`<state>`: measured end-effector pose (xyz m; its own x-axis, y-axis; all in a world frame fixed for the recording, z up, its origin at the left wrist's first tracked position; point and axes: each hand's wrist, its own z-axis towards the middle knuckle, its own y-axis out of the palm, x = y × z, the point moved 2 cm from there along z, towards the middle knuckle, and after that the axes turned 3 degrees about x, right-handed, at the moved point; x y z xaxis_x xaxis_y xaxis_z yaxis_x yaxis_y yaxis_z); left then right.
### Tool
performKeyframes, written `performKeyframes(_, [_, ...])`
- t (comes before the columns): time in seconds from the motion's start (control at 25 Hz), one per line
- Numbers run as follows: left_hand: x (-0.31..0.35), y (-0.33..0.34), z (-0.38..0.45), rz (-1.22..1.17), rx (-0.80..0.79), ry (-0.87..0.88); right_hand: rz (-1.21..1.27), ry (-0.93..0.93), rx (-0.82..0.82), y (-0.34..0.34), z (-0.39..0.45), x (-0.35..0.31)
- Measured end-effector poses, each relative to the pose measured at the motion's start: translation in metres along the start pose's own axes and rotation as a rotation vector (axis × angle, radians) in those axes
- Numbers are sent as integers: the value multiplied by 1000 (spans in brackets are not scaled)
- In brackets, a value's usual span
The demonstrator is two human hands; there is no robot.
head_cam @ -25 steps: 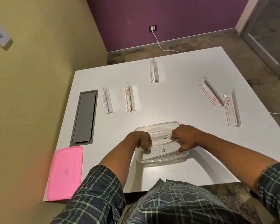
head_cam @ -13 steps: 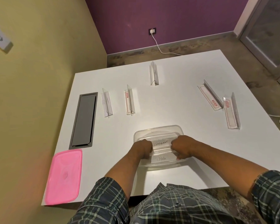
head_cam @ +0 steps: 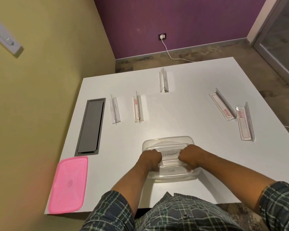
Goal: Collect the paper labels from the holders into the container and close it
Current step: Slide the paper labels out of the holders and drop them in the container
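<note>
Lid (head_cam: 68,184) at lower left of the frame is bright pink, sitting on a plain white table (head_cam: 182,117). Container (head_cam: 169,142) is see-through, labels (head_cam: 170,154) inside are white with dark handwriting. Sleeves (head_cam: 114,212) are dark green-blue plaid. Back wall (head_cam: 182,22) is purple, left wall (head_cam: 53,64) olive-yellow.

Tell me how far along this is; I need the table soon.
Looks mostly done: five holders, like this one, appear empty, and the DOG label lies in the container. In hand: left hand and right hand grip the holder with the ELEPHANT label over the container. Left: free that label, then fit the pink lid.
</note>
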<state>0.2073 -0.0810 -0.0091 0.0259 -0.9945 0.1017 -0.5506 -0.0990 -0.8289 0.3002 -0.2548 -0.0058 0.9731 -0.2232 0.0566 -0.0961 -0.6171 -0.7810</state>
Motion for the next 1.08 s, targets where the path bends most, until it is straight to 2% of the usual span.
performKeyframes(0.12, [0, -11, -1, -104, 69, -4, 10, -23, 83, -7, 3, 0])
performKeyframes(0.24, [-8, -26, -4, -337, 253, -101, 76, -37, 296, -20, 6, 4])
performKeyframes(0.36, [-29, -46, -3, -572, 462, -226, 130, 35, 486, -43, 15, 17])
performKeyframes(0.48, [-58, -62, 0, -737, 590, -370, 222, 141, 576, -71, 33, 35])
performKeyframes(0.6, [-88, -70, 12, -843, 639, -480, 325, 223, 573, -99, 63, 56])
performKeyframes(0.8, [-116, -78, 37, -956, 678, -561, 382, 342, 485, -138, 124, 97])
performKeyframes(1.08, [-138, -76, 99, -1045, 565, -620, 561, 389, 428, -184, 218, 145])
